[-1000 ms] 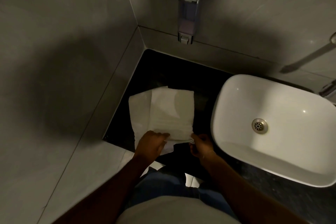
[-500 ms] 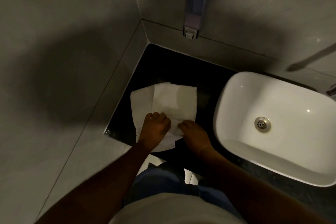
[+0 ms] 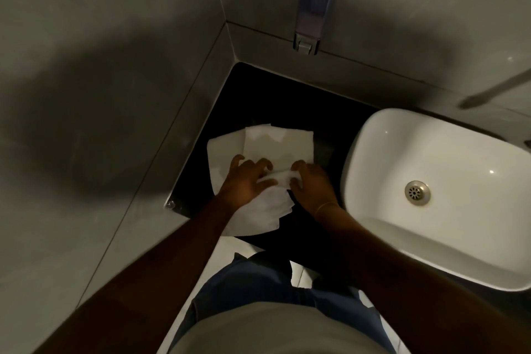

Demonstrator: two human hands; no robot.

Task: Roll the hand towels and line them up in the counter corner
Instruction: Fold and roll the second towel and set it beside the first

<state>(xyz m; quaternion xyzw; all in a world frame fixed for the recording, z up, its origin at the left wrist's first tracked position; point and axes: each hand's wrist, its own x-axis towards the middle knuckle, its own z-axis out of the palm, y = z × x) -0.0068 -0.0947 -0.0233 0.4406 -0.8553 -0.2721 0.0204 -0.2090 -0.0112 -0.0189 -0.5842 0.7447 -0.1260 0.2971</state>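
Two white hand towels lie overlapped on the black counter point(image 3: 275, 95). The top towel point(image 3: 278, 144) lies flat at its far end, and its near edge is curled into a small roll point(image 3: 280, 178) between my hands. My left hand point(image 3: 244, 181) presses on the left end of that roll with fingers spread. My right hand point(image 3: 310, 181) grips the right end with curled fingers. The lower towel point(image 3: 224, 152) sticks out at the left and hangs past the counter's front edge under my left wrist.
A white basin point(image 3: 431, 175) with a metal drain point(image 3: 417, 192) fills the counter's right side. A soap dispenser point(image 3: 311, 8) hangs on the back wall above the bare counter corner. Grey tiled walls close in on the left and back.
Both hands moved forward from the towel's near edge onto the towel, and the near edge has curled over into a small roll. The flat part of the top towel is shorter.
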